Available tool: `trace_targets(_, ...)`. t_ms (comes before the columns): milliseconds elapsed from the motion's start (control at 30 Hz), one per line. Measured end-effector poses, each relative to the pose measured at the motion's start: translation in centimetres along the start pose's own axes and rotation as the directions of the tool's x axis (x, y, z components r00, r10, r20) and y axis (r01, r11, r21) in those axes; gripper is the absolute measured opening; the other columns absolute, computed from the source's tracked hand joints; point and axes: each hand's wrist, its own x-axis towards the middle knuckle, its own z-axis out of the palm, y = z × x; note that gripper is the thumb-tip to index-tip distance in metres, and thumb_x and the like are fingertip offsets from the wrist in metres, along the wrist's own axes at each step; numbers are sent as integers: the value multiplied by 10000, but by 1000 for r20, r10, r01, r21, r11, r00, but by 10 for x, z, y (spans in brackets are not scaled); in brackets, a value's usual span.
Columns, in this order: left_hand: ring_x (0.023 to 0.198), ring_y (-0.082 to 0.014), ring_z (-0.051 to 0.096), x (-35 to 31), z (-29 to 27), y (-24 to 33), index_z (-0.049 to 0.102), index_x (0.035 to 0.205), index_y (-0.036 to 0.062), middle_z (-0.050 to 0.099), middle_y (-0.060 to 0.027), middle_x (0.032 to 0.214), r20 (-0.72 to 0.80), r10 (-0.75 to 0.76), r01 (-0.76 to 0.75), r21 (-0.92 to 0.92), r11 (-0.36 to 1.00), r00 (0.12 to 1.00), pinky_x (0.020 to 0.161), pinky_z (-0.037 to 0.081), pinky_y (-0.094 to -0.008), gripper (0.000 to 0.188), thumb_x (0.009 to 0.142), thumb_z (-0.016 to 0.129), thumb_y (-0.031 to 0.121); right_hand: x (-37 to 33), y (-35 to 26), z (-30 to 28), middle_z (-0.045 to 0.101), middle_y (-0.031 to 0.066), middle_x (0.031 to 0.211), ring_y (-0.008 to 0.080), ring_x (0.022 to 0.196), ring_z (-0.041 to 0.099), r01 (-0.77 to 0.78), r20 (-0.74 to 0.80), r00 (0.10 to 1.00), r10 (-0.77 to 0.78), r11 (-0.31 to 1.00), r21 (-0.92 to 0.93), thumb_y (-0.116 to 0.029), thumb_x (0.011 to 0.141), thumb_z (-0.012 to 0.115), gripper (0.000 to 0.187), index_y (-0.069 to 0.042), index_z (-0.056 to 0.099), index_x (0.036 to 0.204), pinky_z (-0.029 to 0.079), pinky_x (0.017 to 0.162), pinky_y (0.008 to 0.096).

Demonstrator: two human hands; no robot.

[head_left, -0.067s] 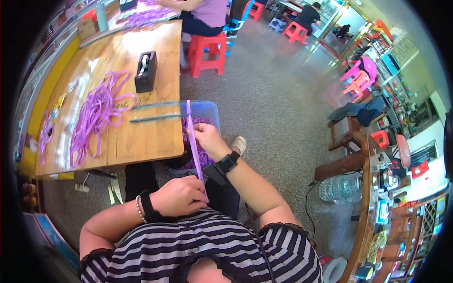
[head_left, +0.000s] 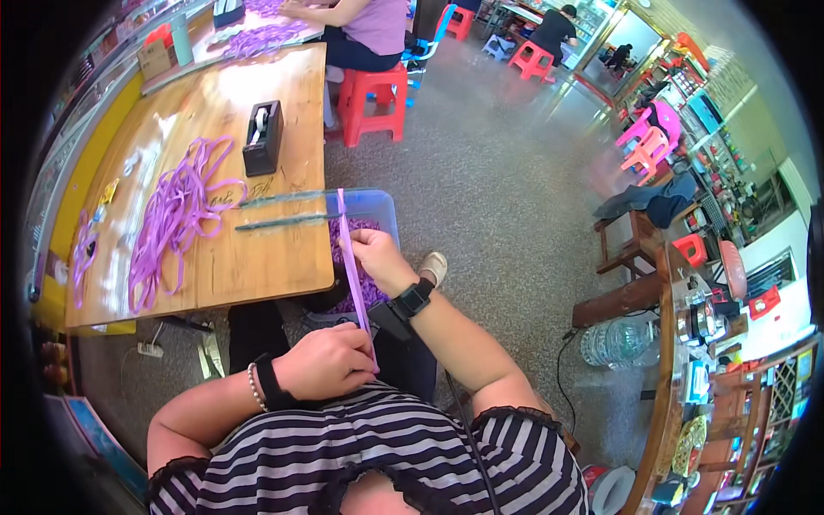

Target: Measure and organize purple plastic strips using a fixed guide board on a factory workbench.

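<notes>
A flat purple ribbon runs taut between my hands, in front of my body. Its lower end is pinched in my left hand, close to my striped top. Farther up, my right hand grips the same ribbon between thumb and fingers. The ribbon's upper part reaches two thin dark rods that jut past the table's right edge; whether it loops around them I cannot tell. Below the ribbon stands a translucent blue bin holding a heap of purple pieces.
On the wooden table lie a loose pile of purple ribbon and a black tape dispenser. Beyond it a person in a purple top sits on a red stool. A large clear water bottle stands at the right.
The view has shifted slightly, so the table and the room sit a little lower in it. My hands keep their hold on the ribbon with hardly any movement.
</notes>
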Motion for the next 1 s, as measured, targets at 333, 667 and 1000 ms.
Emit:
trace_targets(333, 912, -268, 639, -9, -2, -1, 738, 984, 63, 657, -87, 961, 62, 26, -26, -2, 1000, 998, 808, 538, -357, 188, 842, 717, 184, 5, -18, 8, 646, -19, 754, 65, 578, 545, -53, -63, 995, 71, 966, 254, -178, 972, 615, 164, -38, 692, 938, 427, 539, 212)
trace_targets(667, 957, -286, 634, -19, -2, -10, 719, 1034, 42, 649, -106, 998, 106, 48, -49, 8, 999, 993, 838, 539, -378, 239, 840, 713, 180, 18, -5, 13, 690, 14, 833, 84, 684, 592, -5, -117, 993, 15, 996, 85, -187, 929, 670, 199, 6, 714, 946, 466, 624, 255)
trace_targets(1000, 980, -280, 623, -23, -3, -19, 712, 1047, 50, 639, -91, 1032, 117, -13, 20, -66, 998, 993, 853, 527, -389, 259, 847, 703, 214, 19, -9, 14, 706, 36, 908, 120, 797, 662, -28, -85, 995, 57, 952, 304, -139, 952, 651, 160, 1, 684, 1022, 524, 716, 253)
